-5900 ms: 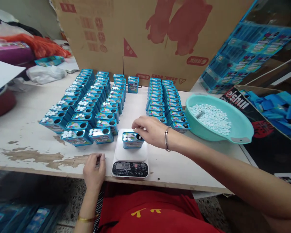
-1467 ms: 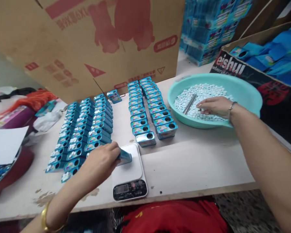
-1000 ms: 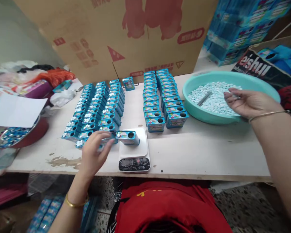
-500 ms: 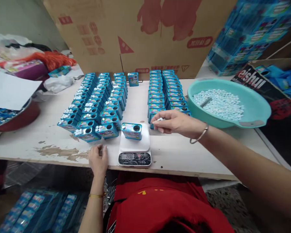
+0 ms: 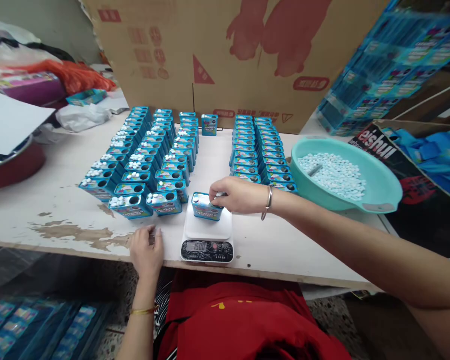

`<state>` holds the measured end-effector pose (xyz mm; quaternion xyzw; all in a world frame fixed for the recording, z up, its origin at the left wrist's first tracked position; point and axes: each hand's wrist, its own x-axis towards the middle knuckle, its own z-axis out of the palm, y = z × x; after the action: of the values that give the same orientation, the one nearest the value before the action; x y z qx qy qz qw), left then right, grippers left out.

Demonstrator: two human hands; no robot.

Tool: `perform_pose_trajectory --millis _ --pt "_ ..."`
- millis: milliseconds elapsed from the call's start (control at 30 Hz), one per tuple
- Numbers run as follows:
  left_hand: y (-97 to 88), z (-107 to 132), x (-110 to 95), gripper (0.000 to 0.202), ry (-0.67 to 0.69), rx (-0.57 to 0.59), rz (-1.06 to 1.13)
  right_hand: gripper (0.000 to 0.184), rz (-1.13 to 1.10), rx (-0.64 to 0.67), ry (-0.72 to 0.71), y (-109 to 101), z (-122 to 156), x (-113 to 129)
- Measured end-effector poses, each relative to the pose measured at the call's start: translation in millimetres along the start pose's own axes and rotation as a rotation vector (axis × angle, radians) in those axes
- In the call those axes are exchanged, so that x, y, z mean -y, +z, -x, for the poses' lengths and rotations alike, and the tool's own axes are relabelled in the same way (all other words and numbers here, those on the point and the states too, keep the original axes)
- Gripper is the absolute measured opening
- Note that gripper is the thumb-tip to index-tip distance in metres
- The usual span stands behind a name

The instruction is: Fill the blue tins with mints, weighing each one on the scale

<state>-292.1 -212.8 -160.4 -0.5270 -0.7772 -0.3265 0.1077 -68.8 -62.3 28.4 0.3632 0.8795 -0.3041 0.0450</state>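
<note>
A blue printed tin (image 5: 205, 210) stands on the white digital scale (image 5: 208, 231), with a pale mint lying on its lid. My right hand (image 5: 238, 195) is at the right end of that tin, over its round hole, its fingers pinched on small white mints (image 5: 220, 194). My left hand (image 5: 147, 247) rests at the table's front edge, left of the scale, with its fingers loosely curled and nothing visible in it. Close beyond it stand blue tins (image 5: 130, 206) with white mints heaped on their lids.
Rows of tins (image 5: 243, 145) stand behind the scale on both sides. A turquoise basin (image 5: 382, 175) of mints with a scoop sits at right, by a black box (image 5: 408, 175) of blue pieces. A big carton (image 5: 172, 55) closes off the back; a red bowl (image 5: 15, 167) is at left.
My right hand has moved left with the mints, from beside the scale to the tin's hole. My left hand stays by the table edge. The view has shifted slightly.
</note>
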Motion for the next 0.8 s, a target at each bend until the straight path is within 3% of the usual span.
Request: perform_pose_trajectory --millis 533,700,800 --pt "0.6 1.2 0.5 0.018 0.002 -0.017 0.010 0.028 0.291 0.062 -0.015 0.2 -7.8 2.1" --pt "1.6 1.9 0.1 0.018 -0.022 -0.019 0.017 0.021 0.184 -0.007 -0.040 -1.8 -6.0 -2.1" --pt "2.5 2.4 -0.4 0.018 -0.032 -0.015 0.027 0.014 -0.073 -0.077 -0.027 -4.9 0.5 -10.6"
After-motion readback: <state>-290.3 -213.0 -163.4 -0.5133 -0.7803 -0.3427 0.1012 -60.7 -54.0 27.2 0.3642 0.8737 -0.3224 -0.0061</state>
